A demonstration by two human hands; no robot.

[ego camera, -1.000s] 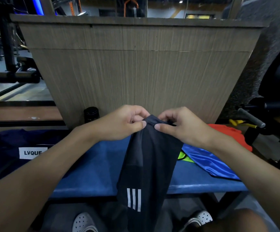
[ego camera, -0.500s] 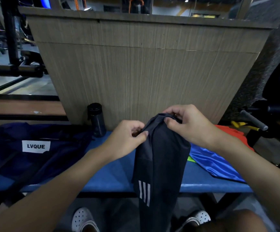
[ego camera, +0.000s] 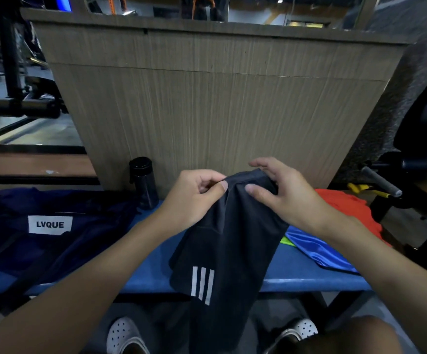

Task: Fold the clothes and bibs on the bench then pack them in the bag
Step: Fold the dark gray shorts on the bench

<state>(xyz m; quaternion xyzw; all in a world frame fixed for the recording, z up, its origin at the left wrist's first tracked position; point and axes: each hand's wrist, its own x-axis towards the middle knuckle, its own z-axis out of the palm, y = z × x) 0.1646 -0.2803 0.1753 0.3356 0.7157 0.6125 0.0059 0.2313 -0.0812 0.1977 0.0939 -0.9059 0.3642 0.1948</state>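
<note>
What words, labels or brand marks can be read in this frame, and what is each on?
"LVQUE": black capitals on a white label on the navy bag.
Three white stripes, a mark with no lettering: on the dark garment.
No other text can be seen.

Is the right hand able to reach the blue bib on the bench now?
Probably yes, once freed: the blue bib lies mostly uncovered on the bench beside that wrist. The right hand grips the dark garment with the left hand, so it must let go first.
</note>
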